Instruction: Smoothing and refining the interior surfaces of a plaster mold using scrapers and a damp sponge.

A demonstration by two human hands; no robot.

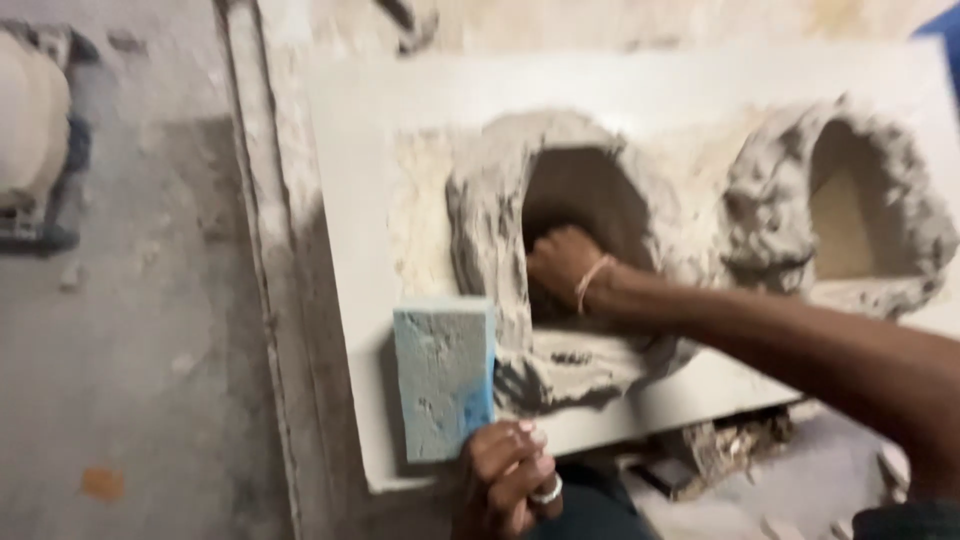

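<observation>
Plastering job, by the looks of it. Right hand (562, 262) reaching into the left opening (590, 215) cut in the pale slab (640, 90), pressed against the wet grey mortar (495, 215) built up round the rim. Can't tell how the fingers sit in there: too dark and blurry, so curled, flat or pinching something is anyone's guess. Thin band on that wrist, forearm stretched across the lower edge of the slab.

Left hand (508, 478) down at the bottom, fingers closed round the lower end of a blue-green float block (444, 378), ring showing on one finger. Block standing upright, flat against the slab, just left of the mortar ridge and touching its edge near the bottom.

Second opening (850, 215) further right, already ringed with the same rough mortar, no hand near it. Bare grey floor (140, 350) off to the left, bits of rubble (735, 445) under the slab.

Tips for smoothing an inside edge like this, judging from the shot: best to work in short firm strokes from the back of the hole outward, packing the mix tight against the cut edge rather than smearing it thin. Worth keeping the float steady beside the ridge so the outer face doesn't slump while pushing from inside. Easy to knock lumps loose with the forearm, so worth lifting it clear of the wet lower lip.
</observation>
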